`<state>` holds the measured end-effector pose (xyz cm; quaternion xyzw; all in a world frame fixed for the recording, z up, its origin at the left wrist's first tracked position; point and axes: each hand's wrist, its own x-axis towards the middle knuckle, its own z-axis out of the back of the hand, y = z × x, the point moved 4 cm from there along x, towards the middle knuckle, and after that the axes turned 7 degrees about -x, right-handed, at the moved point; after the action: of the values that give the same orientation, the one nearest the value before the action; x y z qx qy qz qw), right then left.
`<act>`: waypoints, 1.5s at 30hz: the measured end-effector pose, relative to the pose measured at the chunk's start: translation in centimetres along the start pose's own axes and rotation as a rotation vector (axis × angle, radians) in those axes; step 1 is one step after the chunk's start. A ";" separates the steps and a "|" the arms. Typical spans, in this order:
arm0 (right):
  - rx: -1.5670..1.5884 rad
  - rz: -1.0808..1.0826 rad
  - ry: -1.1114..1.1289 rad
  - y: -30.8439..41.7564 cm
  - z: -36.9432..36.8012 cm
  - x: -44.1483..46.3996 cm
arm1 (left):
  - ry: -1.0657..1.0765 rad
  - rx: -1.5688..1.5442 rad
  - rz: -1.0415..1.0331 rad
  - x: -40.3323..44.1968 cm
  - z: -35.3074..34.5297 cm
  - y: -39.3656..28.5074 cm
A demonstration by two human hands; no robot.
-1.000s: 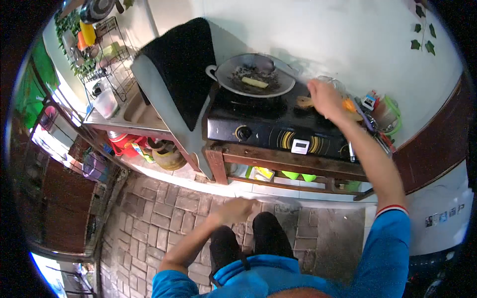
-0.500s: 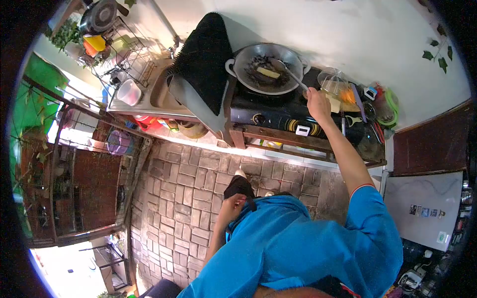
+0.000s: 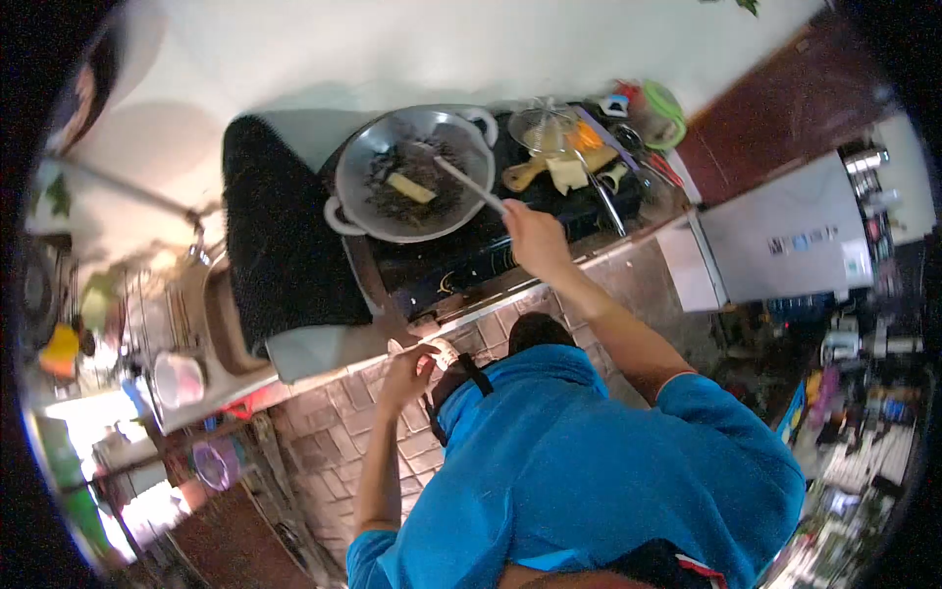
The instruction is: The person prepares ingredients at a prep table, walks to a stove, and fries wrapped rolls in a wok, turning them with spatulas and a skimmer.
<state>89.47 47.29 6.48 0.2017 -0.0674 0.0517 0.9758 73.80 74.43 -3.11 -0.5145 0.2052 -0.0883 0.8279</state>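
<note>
My right hand (image 3: pixel 538 240) is closed around the handle of a long-handled spatula (image 3: pixel 471 182), whose far end reaches into a grey wok (image 3: pixel 365 157) on the stove. A pale yellow rectangular piece (image 3: pixel 410 187) lies in the wok among dark bits, left of the spatula. The spatula's head is blurred there. Low by my waist, my left hand (image 3: pixel 405 381) has its fingers curled together, near a black strap (image 3: pixel 475 375). What it holds, if anything, I cannot make out.
Right of the wok are a wire strainer (image 3: pixel 543 130), pale yellow slices (image 3: pixel 567 175) on a wooden board (image 3: pixel 522 175), and a metal utensil (image 3: pixel 606 203). A black ridged sheet (image 3: pixel 280 226) stands left, beside the sink (image 3: pixel 228 324). A fridge (image 3: pixel 785 240) is at right.
My view has swung right, so the stove appears further left. My right hand still grips the spatula in the wok. My left hand has come up nearer the counter edge.
</note>
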 end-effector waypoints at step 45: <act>-0.089 -0.214 -0.381 -30.2 1.8 -1.1 | 0.224 -0.144 -0.209 17.5 -13.0 -13.8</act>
<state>92.02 18.93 -3.74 0.1705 -0.2309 -0.0943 0.9533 84.89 51.30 -0.22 -0.5779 0.2474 -0.2157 0.7472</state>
